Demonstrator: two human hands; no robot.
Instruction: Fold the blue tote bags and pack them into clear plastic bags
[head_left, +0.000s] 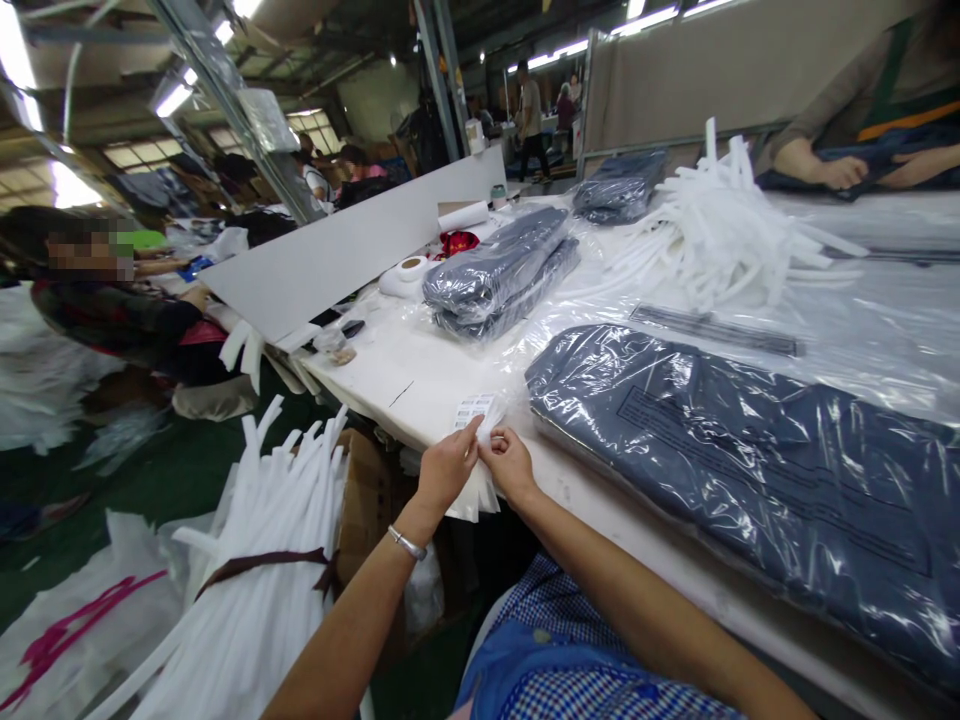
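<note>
Extending past left grip and right grip are printed labels.

The label sheet is white with grey print; the bagged garment is slate blue, overprinted in black; the strip bundle is white, its tie dark brown. The clothing is blue-and-white checked; the cord is magenta.
</note>
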